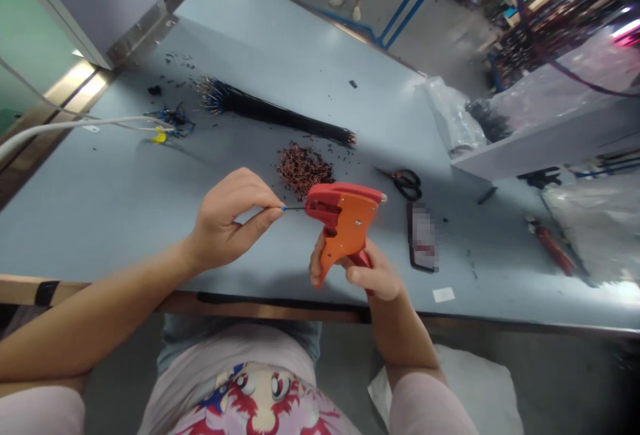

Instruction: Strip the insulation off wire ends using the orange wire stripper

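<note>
While I watch from afar, the left hand (230, 221) pinches a blue-tipped wire (294, 208) into the mouth of the orange wire stripper (345, 228) clenched in the right hand (363, 271), above the blue-grey workbench (125, 201).

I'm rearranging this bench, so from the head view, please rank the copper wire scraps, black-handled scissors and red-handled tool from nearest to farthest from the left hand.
From the left hand:
1. Copper wire scraps, just ahead of it.
2. Black-handled scissors, beyond the orange wire stripper.
3. Red-handled tool, far right.
</note>
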`<state>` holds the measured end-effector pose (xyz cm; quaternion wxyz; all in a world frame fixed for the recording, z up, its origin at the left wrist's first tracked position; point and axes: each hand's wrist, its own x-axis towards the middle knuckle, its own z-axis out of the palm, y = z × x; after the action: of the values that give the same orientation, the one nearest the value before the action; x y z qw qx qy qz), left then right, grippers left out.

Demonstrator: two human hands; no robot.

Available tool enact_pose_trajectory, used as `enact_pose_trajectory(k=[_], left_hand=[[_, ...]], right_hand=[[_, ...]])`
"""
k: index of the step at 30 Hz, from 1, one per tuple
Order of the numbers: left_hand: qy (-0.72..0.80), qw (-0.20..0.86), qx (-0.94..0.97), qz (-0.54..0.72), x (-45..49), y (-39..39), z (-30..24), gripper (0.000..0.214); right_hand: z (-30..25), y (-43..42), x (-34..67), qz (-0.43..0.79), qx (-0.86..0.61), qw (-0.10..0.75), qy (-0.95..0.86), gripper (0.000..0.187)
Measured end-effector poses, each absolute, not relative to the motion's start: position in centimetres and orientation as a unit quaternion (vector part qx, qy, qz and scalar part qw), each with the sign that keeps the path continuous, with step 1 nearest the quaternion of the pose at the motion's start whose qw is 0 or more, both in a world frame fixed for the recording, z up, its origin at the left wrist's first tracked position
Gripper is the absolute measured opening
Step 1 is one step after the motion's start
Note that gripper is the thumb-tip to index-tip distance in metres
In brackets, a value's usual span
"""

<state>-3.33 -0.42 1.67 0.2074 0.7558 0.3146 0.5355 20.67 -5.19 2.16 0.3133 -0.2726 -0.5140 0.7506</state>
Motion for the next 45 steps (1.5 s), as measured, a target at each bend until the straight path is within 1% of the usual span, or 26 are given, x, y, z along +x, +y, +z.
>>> enact_pose_trajectory(k=[6, 12, 19, 28, 36, 39, 45], left_hand=[[0.316, 0.201, 0.764, 0.525, -3.31, -0.41, 1.80, 0.010], [0.306, 0.194, 0.770, 0.525, -3.23, -0.47, 1.92, 0.007], [0.295, 0.183, 0.784, 0.515, -3.11, -0.43, 2.06, 0.008], [0.299, 0.185, 0.782, 0.515, -3.22, -0.40, 1.96, 0.009], [0.300, 0.187, 0.779, 0.518, -3.17, -0.42, 1.89, 0.006], [0.308, 0.191, 0.772, 0.523, -3.10, -0.48, 1.92, 0.008], [0.313, 0.199, 0.764, 0.528, -2.98, -0.51, 1.88, 0.005]], right_hand=[[1.77, -5.35, 20.74, 0.757, -0.269, 0.298, -0.515, 0.040], [1.54, -5.57, 20.64, 0.765, -0.281, 0.291, -0.501, 0.042], [1.60, -5.45, 20.36, 0.756, -0.274, 0.291, -0.518, 0.034], [1.74, -5.47, 20.42, 0.760, -0.285, 0.289, -0.507, 0.032], [1.66, -5.68, 20.41, 0.759, -0.301, 0.293, -0.497, 0.025], [1.61, -5.83, 20.30, 0.755, -0.314, 0.291, -0.496, 0.027], [1.46, -5.91, 19.86, 0.752, -0.324, 0.284, -0.499, 0.033]])
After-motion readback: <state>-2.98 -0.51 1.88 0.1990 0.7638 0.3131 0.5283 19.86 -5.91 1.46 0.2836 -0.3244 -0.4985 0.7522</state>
